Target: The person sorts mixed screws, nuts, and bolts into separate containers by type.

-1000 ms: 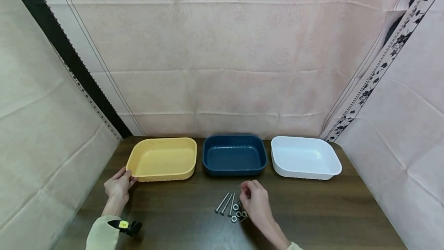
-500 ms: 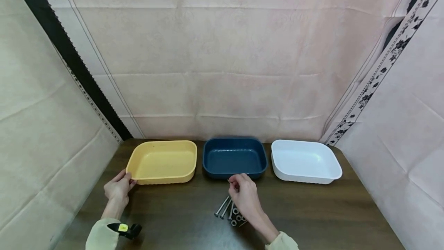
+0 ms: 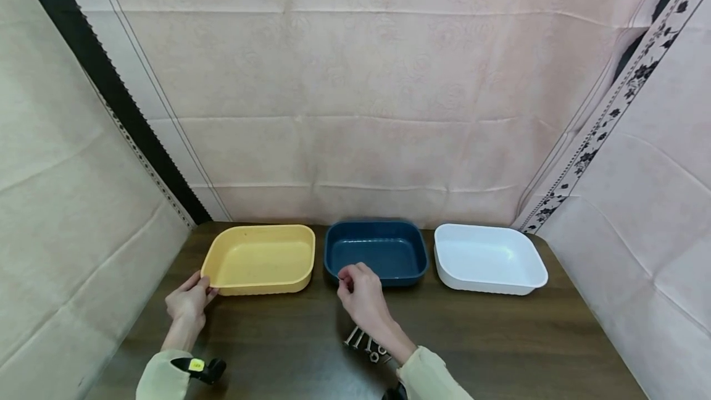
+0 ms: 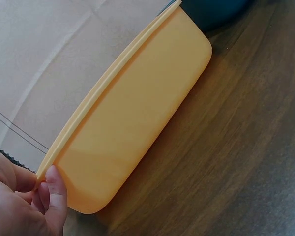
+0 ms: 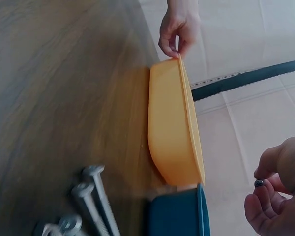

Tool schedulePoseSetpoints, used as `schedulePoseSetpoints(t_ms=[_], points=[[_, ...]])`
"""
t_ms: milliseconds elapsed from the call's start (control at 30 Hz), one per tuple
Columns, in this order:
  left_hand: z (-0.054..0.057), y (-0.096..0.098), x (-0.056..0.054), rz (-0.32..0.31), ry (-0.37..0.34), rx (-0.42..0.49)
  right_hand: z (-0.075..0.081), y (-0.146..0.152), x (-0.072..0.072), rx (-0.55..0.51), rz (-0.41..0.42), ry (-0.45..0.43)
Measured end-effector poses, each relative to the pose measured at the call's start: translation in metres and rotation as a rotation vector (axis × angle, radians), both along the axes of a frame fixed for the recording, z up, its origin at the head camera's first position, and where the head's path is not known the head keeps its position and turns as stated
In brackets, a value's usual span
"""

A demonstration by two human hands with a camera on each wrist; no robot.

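Note:
My left hand (image 3: 187, 304) pinches the near left corner of the yellow tray (image 3: 258, 289), thumb and fingers on its rim (image 4: 96, 103). My right hand (image 3: 363, 298) is in front of the dark blue tray (image 3: 405, 280), above the table. Between its thumb and fingertips it holds a small screw (image 5: 258, 183); only a dark, round metal end shows in the right wrist view, the rest being hidden. Below that hand, several long bolts (image 3: 355, 337) and hex nuts (image 3: 374, 357) lie in a loose pile on the table, partly covered by the forearm.
A white tray (image 3: 489, 287) stands at the right of the row, beside the blue one. The wooden table (image 3: 500, 344) ends at hanging pale cloth (image 3: 355, 79) behind and at both sides. Tiny specks show inside the yellow tray.
My right hand has moved left and slightly away from me, from beside the pile to the front of the blue tray, carrying the small screw. The left hand has stayed on the yellow tray.

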State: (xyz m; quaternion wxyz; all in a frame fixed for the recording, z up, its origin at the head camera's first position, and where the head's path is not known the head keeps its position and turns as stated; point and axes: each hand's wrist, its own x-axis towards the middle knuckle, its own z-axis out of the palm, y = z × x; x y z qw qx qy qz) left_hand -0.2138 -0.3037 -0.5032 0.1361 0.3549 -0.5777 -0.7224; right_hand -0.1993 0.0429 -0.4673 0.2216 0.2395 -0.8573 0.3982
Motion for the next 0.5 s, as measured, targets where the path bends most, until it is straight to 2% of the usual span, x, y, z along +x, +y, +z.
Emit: schedulePoseSetpoints(t_ms=[200,500], points=[[0.0,0.0,0.0,-0.003,-0.006,-0.012,0.002,-0.019,-0.01,0.015,0.006,0.008],[0.0,0.0,0.003,-0.025,0.007,-0.004,0.0,-0.042,-0.021,0.025,0.035,-0.108]])
